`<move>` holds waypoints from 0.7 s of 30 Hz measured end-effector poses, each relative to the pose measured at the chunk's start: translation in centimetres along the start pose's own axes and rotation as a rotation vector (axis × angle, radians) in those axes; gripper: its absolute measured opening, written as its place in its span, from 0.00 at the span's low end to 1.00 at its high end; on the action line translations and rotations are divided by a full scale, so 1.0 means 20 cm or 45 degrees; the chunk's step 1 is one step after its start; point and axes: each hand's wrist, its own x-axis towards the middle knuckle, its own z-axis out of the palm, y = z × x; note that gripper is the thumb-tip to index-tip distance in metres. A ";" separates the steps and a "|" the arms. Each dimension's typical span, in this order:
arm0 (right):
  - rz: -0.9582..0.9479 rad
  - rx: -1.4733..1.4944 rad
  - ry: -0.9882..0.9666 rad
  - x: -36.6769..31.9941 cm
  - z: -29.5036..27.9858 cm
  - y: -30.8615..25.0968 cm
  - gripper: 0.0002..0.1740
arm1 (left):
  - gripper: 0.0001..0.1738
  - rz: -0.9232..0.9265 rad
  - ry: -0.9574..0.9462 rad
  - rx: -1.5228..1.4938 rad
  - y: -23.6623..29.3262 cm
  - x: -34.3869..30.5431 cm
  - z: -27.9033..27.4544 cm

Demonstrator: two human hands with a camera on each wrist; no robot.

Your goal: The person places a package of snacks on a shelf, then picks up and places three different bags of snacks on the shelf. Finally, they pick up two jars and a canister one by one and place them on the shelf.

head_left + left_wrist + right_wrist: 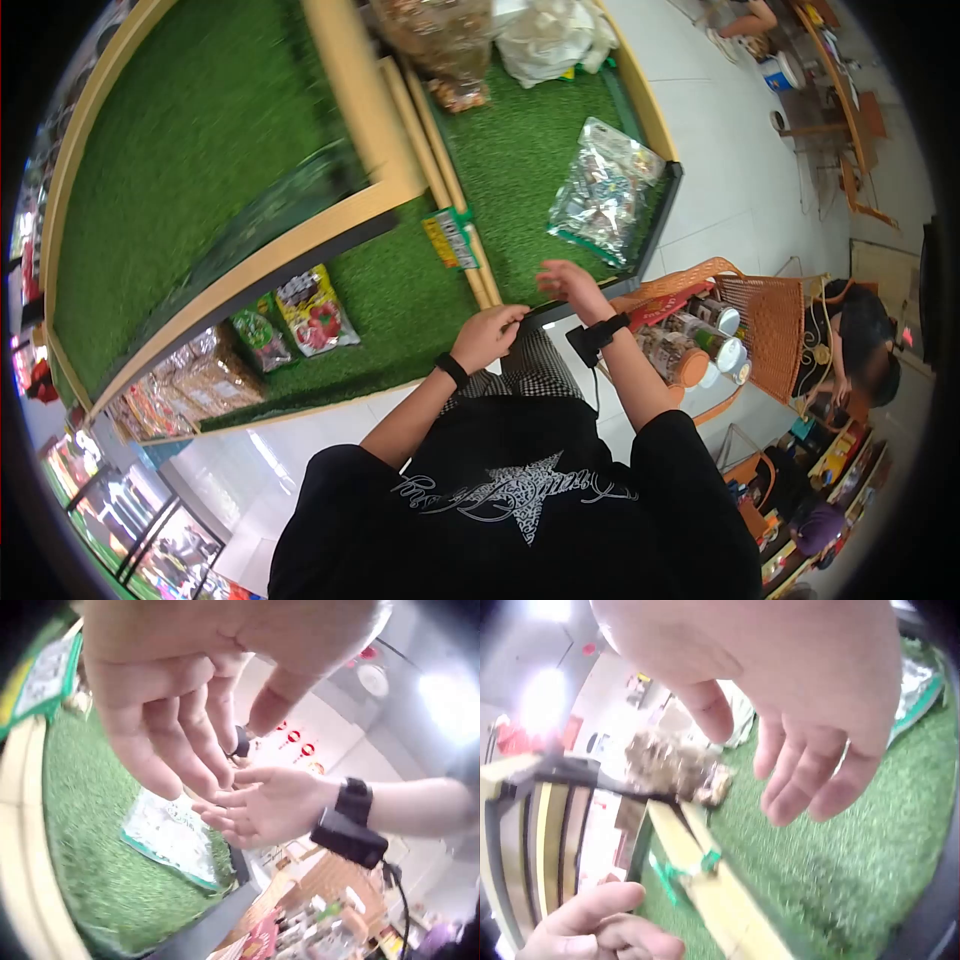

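My left hand (487, 338) is over the near edge of the turf-lined display, by the lower end of the wooden divider strips (465, 215). It holds nothing, and its fingers bend loosely in the left wrist view. My right hand (572, 285) hovers to its right, empty, fingers relaxed, palm showing in the left wrist view (277, 806). Beyond it a clear and silver bag with a green edge (605, 195) lies on the turf. A green and yellow packet (450, 240) lies across the divider strips, touched by neither hand.
A raised wooden-framed turf tray (240, 255) covers the left. Below it lie a red and yellow bag (315, 310), a green bag (262, 335) and brown packs (215, 380). Big bags (440, 45) stand at the far end. Jars (675, 355) fill a wicker chair (765, 330) at right.
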 end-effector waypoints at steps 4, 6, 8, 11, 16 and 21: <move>-0.084 0.097 0.322 0.02 -0.39 -0.07 0.22 | 0.16 -0.312 0.049 -0.467 0.01 0.41 0.16; -0.061 0.058 0.371 0.03 -0.48 -0.08 0.24 | 0.19 -0.326 0.028 -0.116 -0.01 0.58 0.18; -0.001 0.021 0.399 0.06 -0.59 -0.05 0.28 | 0.24 -0.305 0.039 0.083 -0.10 0.73 0.22; 0.065 0.138 0.444 0.11 -0.66 -0.01 0.29 | 0.26 -0.647 0.054 -0.257 -0.28 0.91 0.27; 0.148 0.321 0.345 0.13 -0.70 0.05 0.29 | 0.30 -0.884 0.244 -0.436 -0.33 1.02 0.31; 0.169 0.284 0.223 0.13 -0.73 0.06 0.27 | 0.31 -1.111 0.302 -0.435 -0.34 1.07 0.36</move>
